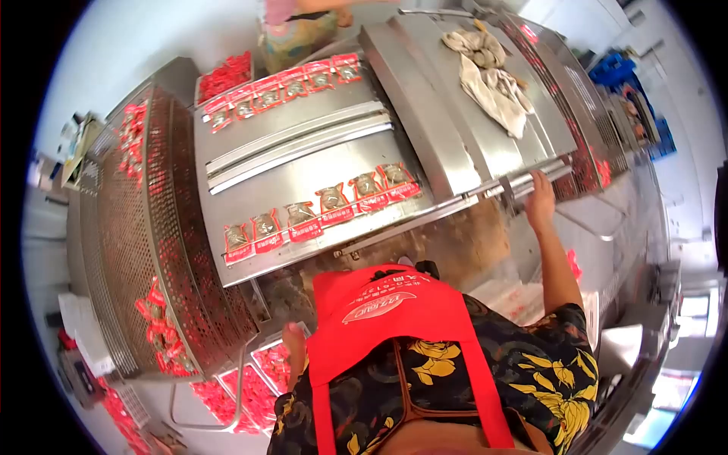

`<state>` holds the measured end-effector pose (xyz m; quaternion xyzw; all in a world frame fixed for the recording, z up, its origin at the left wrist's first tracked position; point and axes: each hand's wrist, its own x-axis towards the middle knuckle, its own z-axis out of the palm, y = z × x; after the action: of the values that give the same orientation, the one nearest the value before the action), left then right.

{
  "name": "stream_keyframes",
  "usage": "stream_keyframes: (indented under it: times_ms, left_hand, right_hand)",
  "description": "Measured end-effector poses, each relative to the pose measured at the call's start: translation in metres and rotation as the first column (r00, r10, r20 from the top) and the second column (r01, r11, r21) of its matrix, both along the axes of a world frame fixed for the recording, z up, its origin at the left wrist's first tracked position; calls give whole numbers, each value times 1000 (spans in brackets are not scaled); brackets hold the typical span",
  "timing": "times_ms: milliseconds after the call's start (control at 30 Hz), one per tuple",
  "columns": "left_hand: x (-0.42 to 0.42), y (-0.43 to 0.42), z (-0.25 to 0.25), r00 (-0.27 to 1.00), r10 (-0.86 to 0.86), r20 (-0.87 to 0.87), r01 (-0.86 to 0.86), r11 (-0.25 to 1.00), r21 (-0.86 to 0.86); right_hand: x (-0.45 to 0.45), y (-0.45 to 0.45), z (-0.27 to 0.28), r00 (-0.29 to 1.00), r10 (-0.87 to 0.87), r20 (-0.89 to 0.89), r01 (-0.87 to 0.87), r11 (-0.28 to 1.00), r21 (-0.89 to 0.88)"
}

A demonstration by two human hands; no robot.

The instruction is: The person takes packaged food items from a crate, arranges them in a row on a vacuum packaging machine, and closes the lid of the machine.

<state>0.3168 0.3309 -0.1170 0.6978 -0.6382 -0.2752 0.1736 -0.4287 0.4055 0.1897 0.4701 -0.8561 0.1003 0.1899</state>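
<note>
My right hand (pixel 540 199) is on the metal bar (pixel 523 184) along the front edge of the steel lid (pixel 470 98); its fingers are partly hidden against the bar. Low beside the red apron, my left hand (pixel 293 339) hangs near the trays of red packets (pixel 273 364), its fingers too small and blurred to make out. Several red and clear packets (pixel 334 203) lie in a row along the near edge of the steel plate (pixel 303 167). Another row of packets (pixel 294 88) lies along its far edge, beyond two raised metal bars (pixel 299 148).
Crumpled beige cloths (pixel 493 83) lie on the lid. A perforated metal basket (pixel 163 227) with red packets stands on the left, and another (pixel 584 121) on the right. Across the plate, a person (pixel 296 38) stands near a box of red packets (pixel 225 77).
</note>
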Motion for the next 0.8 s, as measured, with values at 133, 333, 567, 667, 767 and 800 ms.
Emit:
stream_keyframes:
  times_ms: [133, 333, 567, 667, 767, 800]
  left_hand:
    - [55, 102, -37, 996, -30, 81, 8, 966, 259]
    - [41, 193, -63, 947, -269, 177, 287, 954, -86]
    - [-70, 240, 29, 910, 358, -211, -268, 894, 358]
    - [-63, 251, 19, 922, 366, -122, -282, 854, 437]
    - [-48, 253, 6, 934, 347, -78, -274, 842, 464]
    - [-42, 252, 2, 940, 334, -67, -266, 841, 471]
  right_hand:
    - [-102, 30, -30, 997, 76, -18, -64, 930, 363]
    - [-253, 46, -52, 981, 141, 135, -189, 851, 489]
    - [-315, 53, -42, 991, 80, 102, -124, 817, 563]
    - [-315, 58, -49, 991, 113, 69, -132, 883, 451]
    - [-300, 59, -33, 990, 138, 29, -140, 937, 321]
    - [-302, 60, -34, 981, 195, 14, -194, 961, 198]
